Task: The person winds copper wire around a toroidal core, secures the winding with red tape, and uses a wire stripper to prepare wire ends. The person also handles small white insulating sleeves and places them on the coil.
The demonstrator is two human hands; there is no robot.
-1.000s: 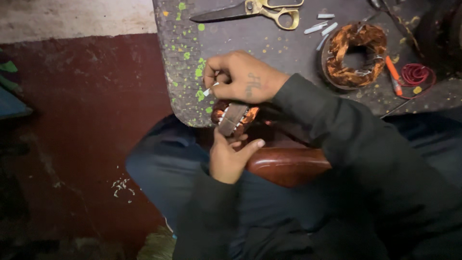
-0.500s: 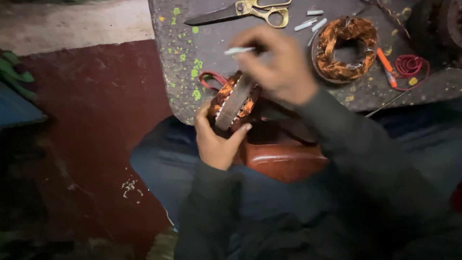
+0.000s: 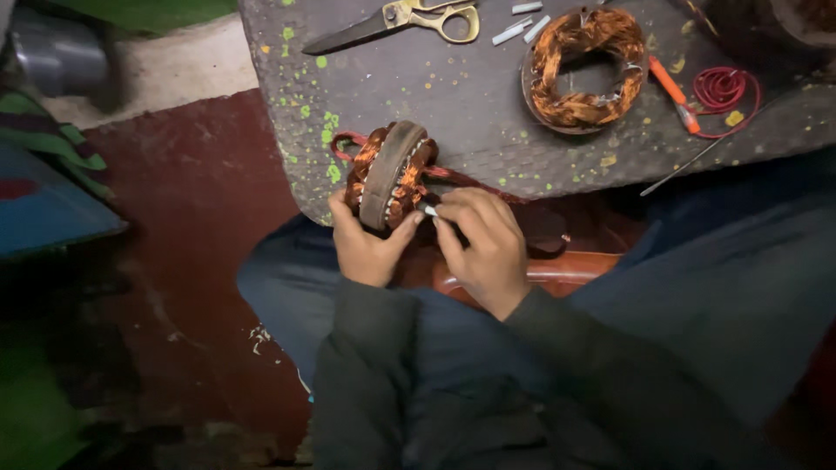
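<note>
My left hand (image 3: 366, 244) grips a round motor stator (image 3: 387, 174) wound with copper wire, holding it on edge against the near rim of the grey worktop (image 3: 470, 104). Beside it, my right hand (image 3: 479, 239) pinches a small white strip (image 3: 429, 211) at the stator's lower right side. Red wire leads trail from the stator towards my right hand.
On the worktop lie brass-handled scissors (image 3: 401, 22), several white strips (image 3: 522, 22), a second copper-wound stator (image 3: 583, 70), an orange-handled tool (image 3: 672, 91) and a coil of red wire (image 3: 724, 89). A brown wooden piece (image 3: 557, 270) rests across my lap. Dark red floor lies to the left.
My right hand came down from above the stator, carrying the white strip, and now presses it at the stator's lower side. The stator is turned more upright against the worktop edge.
</note>
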